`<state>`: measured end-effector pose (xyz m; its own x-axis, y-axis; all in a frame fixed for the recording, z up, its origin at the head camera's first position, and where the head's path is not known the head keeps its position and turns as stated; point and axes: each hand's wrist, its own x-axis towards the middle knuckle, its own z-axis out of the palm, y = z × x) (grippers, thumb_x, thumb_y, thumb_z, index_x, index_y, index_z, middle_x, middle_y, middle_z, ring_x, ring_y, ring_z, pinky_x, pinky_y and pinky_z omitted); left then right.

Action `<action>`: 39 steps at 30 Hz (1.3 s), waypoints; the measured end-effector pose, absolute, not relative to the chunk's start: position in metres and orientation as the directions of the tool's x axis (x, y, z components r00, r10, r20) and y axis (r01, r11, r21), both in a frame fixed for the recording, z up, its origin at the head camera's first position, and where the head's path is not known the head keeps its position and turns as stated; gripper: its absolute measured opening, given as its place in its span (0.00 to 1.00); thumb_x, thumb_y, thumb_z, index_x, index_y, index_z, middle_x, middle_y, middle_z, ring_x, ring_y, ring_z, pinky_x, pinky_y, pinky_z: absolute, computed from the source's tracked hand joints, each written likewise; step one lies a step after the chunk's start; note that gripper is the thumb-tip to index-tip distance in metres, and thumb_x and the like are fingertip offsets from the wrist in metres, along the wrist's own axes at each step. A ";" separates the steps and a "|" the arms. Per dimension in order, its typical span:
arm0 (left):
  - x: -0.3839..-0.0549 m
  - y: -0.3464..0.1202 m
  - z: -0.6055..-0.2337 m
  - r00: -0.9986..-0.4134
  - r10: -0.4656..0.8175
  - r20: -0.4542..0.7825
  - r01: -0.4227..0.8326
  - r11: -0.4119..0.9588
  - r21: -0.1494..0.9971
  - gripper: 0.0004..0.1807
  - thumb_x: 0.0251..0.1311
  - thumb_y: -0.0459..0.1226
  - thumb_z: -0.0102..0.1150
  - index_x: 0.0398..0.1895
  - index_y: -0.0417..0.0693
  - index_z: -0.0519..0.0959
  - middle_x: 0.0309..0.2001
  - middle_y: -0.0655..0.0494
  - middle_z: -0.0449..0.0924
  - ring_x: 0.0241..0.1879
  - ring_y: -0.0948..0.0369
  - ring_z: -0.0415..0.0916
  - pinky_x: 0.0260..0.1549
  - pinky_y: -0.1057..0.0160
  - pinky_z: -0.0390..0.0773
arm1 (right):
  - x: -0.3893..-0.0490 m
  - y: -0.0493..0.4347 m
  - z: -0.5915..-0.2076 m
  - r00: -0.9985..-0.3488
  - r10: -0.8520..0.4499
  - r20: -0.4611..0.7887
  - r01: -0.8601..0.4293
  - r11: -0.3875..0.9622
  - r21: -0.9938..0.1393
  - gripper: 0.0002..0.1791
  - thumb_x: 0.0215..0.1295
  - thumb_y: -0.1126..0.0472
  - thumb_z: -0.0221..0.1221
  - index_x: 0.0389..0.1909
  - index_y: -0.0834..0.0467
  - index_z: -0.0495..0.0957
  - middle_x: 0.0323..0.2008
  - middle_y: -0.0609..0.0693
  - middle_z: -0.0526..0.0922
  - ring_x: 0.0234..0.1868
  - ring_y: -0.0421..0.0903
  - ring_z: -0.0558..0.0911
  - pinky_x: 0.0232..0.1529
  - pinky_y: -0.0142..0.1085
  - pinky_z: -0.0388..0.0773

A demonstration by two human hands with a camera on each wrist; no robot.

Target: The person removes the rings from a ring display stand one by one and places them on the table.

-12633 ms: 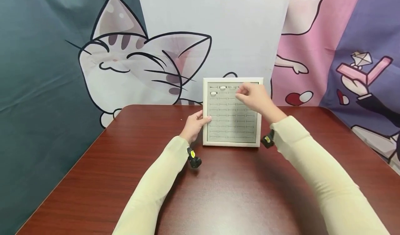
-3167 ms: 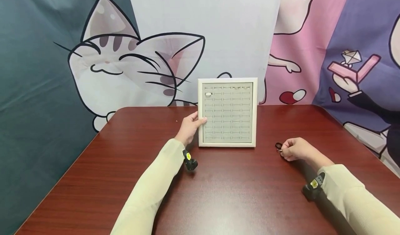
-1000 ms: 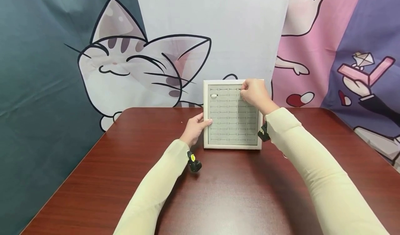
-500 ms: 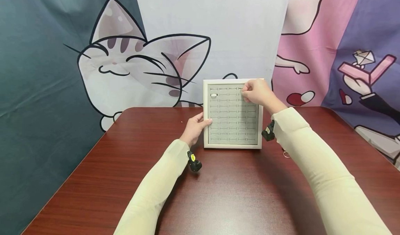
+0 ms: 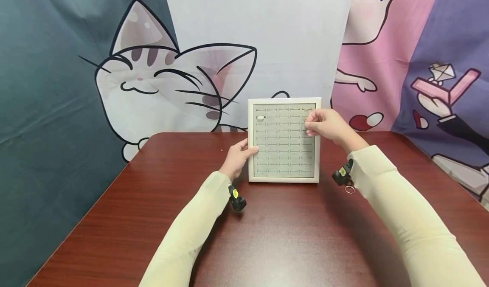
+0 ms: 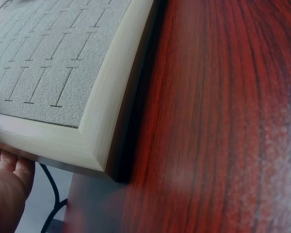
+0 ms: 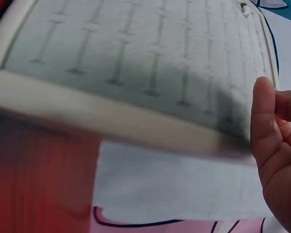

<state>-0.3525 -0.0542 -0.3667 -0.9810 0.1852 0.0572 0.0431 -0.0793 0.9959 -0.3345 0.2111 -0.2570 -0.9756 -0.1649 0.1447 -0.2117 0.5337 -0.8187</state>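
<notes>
A white-framed ring display board, its grey pad cut with rows of slots, stands upright on the table. My left hand grips its left edge, thumb on the front and fingers behind. A white ring sits in the second row at the left, and another ring in the top row's far right slot. In front of the board's upper right, my right hand pinches what looks like a small ring, mostly hidden by the fingertips. The right wrist view shows the thumb and curled fingers beside the board, blurred.
On the brown wooden table, a thin ring lies right of the board, with something dark partly hidden by the right wrist camera. A cartoon-printed cloth hangs behind. The left wrist view shows a black cable beyond the board.
My right hand was working at the fourth top-row slot; it has drawn down and right, leaving that slot bare with a ring apparently in the fingers. My left hand has kept its grip.
</notes>
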 end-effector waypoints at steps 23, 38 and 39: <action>-0.355 -0.054 -0.370 -0.983 0.175 0.063 0.047 -0.092 0.995 0.24 0.57 0.34 0.61 0.58 0.47 0.73 0.50 0.47 0.80 0.40 0.61 0.80 0.45 0.62 0.78 | -0.281 0.304 -0.326 -0.986 -0.119 0.121 -0.158 0.389 -0.907 0.06 0.65 0.68 0.53 0.35 0.70 0.69 0.24 0.41 0.77 0.27 0.34 0.80 0.33 0.30 0.81; -0.354 -0.054 -0.368 -0.983 0.171 0.063 0.047 -0.097 0.994 0.23 0.58 0.33 0.60 0.58 0.47 0.73 0.50 0.47 0.80 0.40 0.61 0.80 0.45 0.63 0.78 | -0.252 0.335 -0.360 -0.993 -0.110 -0.046 -0.003 0.405 -0.914 0.04 0.64 0.71 0.49 0.32 0.70 0.68 0.29 0.46 0.78 0.27 0.35 0.79 0.33 0.31 0.81; -0.354 -0.054 -0.368 -0.983 0.173 0.066 0.050 -0.097 0.994 0.23 0.58 0.33 0.60 0.58 0.46 0.73 0.50 0.46 0.80 0.40 0.61 0.80 0.45 0.63 0.78 | -0.251 0.337 -0.362 -0.991 -0.114 -0.064 0.012 0.408 -0.913 0.04 0.64 0.71 0.49 0.32 0.70 0.68 0.29 0.47 0.78 0.27 0.35 0.79 0.33 0.30 0.81</action>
<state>-0.3538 -0.0540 -0.3683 -0.9828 0.1727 0.0658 0.0496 -0.0969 0.9941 -0.2508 0.3367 -0.3624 -0.9914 -0.1141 -0.0640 0.0121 0.4075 -0.9131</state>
